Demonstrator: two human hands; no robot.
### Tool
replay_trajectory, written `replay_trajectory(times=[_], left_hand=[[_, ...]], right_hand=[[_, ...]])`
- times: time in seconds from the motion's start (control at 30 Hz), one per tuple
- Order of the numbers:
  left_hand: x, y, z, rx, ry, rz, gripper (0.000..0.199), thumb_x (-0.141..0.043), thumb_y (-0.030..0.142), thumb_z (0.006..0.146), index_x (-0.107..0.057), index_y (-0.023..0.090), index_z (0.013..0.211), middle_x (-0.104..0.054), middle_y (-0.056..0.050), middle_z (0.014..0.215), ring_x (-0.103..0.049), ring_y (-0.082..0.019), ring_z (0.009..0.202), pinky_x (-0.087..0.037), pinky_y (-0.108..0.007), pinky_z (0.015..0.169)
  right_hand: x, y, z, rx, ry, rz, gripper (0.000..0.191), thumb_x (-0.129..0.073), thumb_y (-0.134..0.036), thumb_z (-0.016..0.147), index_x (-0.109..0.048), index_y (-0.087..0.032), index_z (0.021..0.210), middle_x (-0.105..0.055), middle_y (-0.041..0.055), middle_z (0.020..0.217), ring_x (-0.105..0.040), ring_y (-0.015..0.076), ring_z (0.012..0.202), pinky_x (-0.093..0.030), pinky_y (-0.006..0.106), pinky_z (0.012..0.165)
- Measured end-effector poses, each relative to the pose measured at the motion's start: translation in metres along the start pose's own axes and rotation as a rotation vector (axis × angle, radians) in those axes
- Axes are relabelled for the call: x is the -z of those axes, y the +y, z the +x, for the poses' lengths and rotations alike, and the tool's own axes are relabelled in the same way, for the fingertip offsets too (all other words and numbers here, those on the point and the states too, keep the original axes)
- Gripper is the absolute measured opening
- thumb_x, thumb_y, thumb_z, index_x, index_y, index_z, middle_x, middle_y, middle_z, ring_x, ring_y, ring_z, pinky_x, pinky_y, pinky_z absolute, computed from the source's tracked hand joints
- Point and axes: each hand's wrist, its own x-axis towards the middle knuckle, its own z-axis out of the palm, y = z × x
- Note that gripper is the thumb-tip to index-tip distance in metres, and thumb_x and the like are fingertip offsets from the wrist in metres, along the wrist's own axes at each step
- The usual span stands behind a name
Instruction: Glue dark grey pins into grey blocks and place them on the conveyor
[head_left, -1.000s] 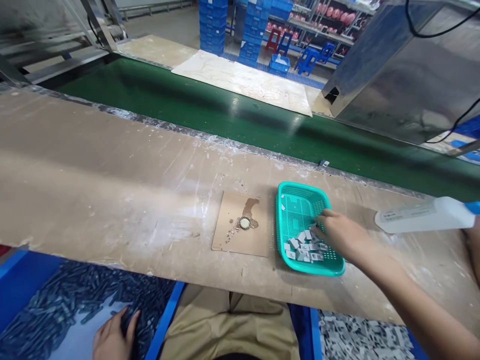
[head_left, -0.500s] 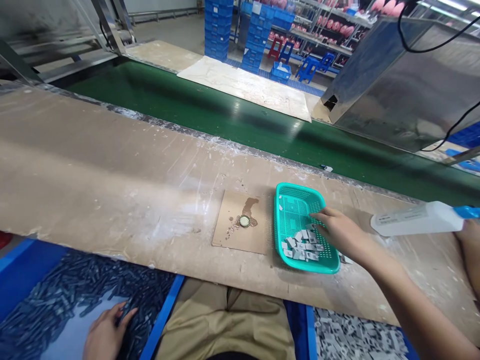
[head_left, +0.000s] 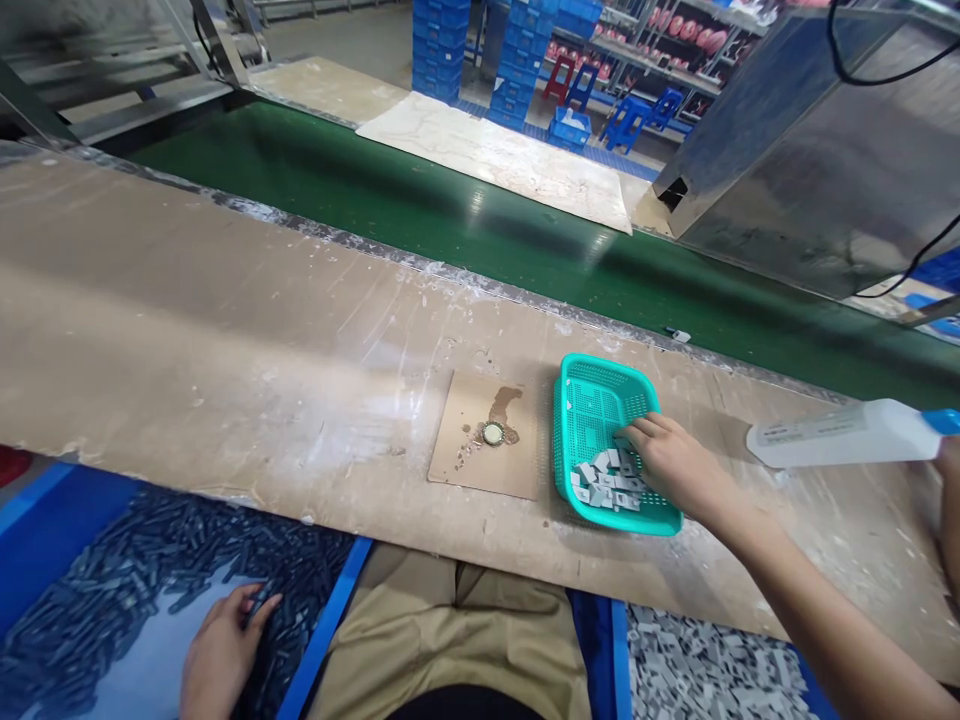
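Observation:
My right hand (head_left: pixel 671 462) reaches over the right rim of a green plastic basket (head_left: pixel 564 430). Its fingers are curled down inside, beside small light-grey pieces (head_left: pixel 611 485) heaped at the near end; whatever they pinch is hidden. Down at the lower left, my left hand (head_left: pixel 221 645) is in a blue bin (head_left: pixel 315 630) of dark, narrow strips (head_left: pixel 187 530). A dark strip (head_left: pixel 262 597) shows between its thumb and forefinger. On a cardboard square (head_left: pixel 480 478) left of the basket lies a small round cap-like disc (head_left: pixel 493 433), among wet stains.
A white bottle with a blue cap (head_left: pixel 840 435) lies at the right, by another person's arm (head_left: pixel 949 510). Below the table edge is a bin of grey-white pieces (head_left: pixel 705 670). A green conveyor belt (head_left: pixel 450 210) runs behind the table, with a metal housing (head_left: pixel 817 150) beyond.
My right fingers have curled more closely inside the basket. My left hand has shifted slightly right and stays over the dark strips. The whole view has tilted a little.

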Motion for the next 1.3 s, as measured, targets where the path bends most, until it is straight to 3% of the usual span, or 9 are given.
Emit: replay_trajectory(times=[0.13, 0.23, 0.4, 0.5, 0.6, 0.77, 0.97, 1.13, 1.3], left_hand=[[0.0, -0.001, 0.001, -0.013, 0.013, 0.008, 0.042, -0.044, 0.056, 0.053, -0.049, 0.023, 0.08, -0.059, -0.012, 0.084, -0.059, -0.034, 0.086, -0.045, -0.043, 0.084], [-0.001, -0.001, 0.0, -0.022, 0.02, 0.021, 0.042, -0.043, 0.056, 0.055, -0.049, 0.023, 0.081, -0.06, -0.013, 0.085, -0.059, -0.034, 0.085, -0.046, -0.044, 0.084], [0.0, 0.003, -0.002, -0.001, 0.002, 0.047, 0.044, -0.042, 0.056, 0.055, -0.05, 0.022, 0.083, -0.061, -0.015, 0.09, -0.06, -0.035, 0.086, -0.046, -0.044, 0.085], [0.0, 0.004, -0.002, 0.016, -0.004, 0.045, 0.044, -0.043, 0.056, 0.055, -0.05, 0.022, 0.082, -0.062, -0.015, 0.092, -0.06, -0.034, 0.085, -0.046, -0.043, 0.085], [-0.001, 0.001, 0.0, 0.013, 0.013, 0.036, 0.043, -0.043, 0.056, 0.056, -0.051, 0.022, 0.082, -0.062, -0.015, 0.092, -0.061, -0.033, 0.084, -0.047, -0.043, 0.084], [-0.003, -0.004, 0.001, -0.023, 0.044, 0.012, 0.039, -0.046, 0.054, 0.058, -0.053, 0.022, 0.079, -0.063, -0.013, 0.085, -0.062, -0.032, 0.078, -0.049, -0.044, 0.079], [-0.003, -0.004, 0.002, -0.029, 0.088, -0.034, 0.034, -0.053, 0.052, 0.056, -0.056, 0.023, 0.075, -0.064, -0.009, 0.077, -0.063, -0.031, 0.074, -0.05, -0.042, 0.075], [-0.001, 0.0, 0.001, 0.007, 0.064, -0.129, 0.032, -0.06, 0.047, 0.053, -0.061, 0.023, 0.073, -0.068, -0.009, 0.076, -0.064, -0.03, 0.072, -0.051, -0.041, 0.074], [0.006, 0.01, -0.002, 0.06, 0.026, -0.157, 0.029, -0.06, 0.043, 0.058, -0.064, 0.021, 0.077, -0.07, -0.011, 0.081, -0.066, -0.032, 0.08, -0.05, -0.042, 0.077]], right_hand=[[-0.002, -0.001, -0.006, -0.051, 0.116, 0.112, 0.038, -0.042, 0.001, 0.074, -0.067, -0.013, 0.1, -0.067, 0.0128, 0.089, -0.062, 0.0262, 0.088, -0.049, 0.033, 0.073], [0.002, -0.004, -0.006, -0.157, 0.183, 0.369, 0.03, -0.041, -0.009, 0.083, -0.067, -0.017, 0.096, -0.068, 0.0124, 0.093, -0.064, 0.0262, 0.086, -0.051, 0.036, 0.071], [0.019, -0.01, -0.007, -0.514, 0.157, 1.194, 0.029, -0.057, -0.039, 0.084, -0.067, -0.019, 0.103, -0.071, 0.0076, 0.083, -0.067, 0.0241, 0.08, -0.053, 0.037, 0.073], [0.026, -0.013, -0.007, -0.674, 0.163, 1.739, 0.026, -0.069, -0.035, 0.075, -0.07, -0.018, 0.094, -0.072, 0.006, 0.081, -0.068, 0.0181, 0.078, -0.055, 0.028, 0.075], [0.03, -0.016, -0.007, -0.736, 0.174, 2.025, 0.015, -0.071, -0.025, 0.072, -0.07, -0.019, 0.085, -0.072, 0.0059, 0.084, -0.067, 0.013, 0.071, -0.056, 0.02, 0.069], [0.04, -0.024, -0.007, -0.646, 0.193, 2.036, 0.021, -0.064, -0.024, 0.077, -0.068, -0.02, 0.097, -0.069, 0.0038, 0.079, -0.065, 0.0124, 0.064, -0.057, 0.021, 0.061], [0.051, -0.032, -0.013, -0.489, 0.215, 2.047, 0.016, -0.069, -0.024, 0.071, -0.067, -0.022, 0.086, -0.064, 0.0018, 0.077, -0.06, 0.0113, 0.061, -0.054, 0.022, 0.055], [0.068, -0.044, -0.017, -0.37, 0.226, 2.008, 0.023, -0.08, -0.034, 0.066, -0.068, -0.024, 0.082, -0.064, 0.0012, 0.079, -0.061, 0.0123, 0.061, -0.053, 0.024, 0.053], [0.08, -0.054, -0.019, -0.279, 0.23, 1.998, 0.03, -0.078, -0.044, 0.068, -0.069, -0.028, 0.091, -0.066, 0.0025, 0.08, -0.06, 0.0139, 0.055, -0.052, 0.028, 0.048]])
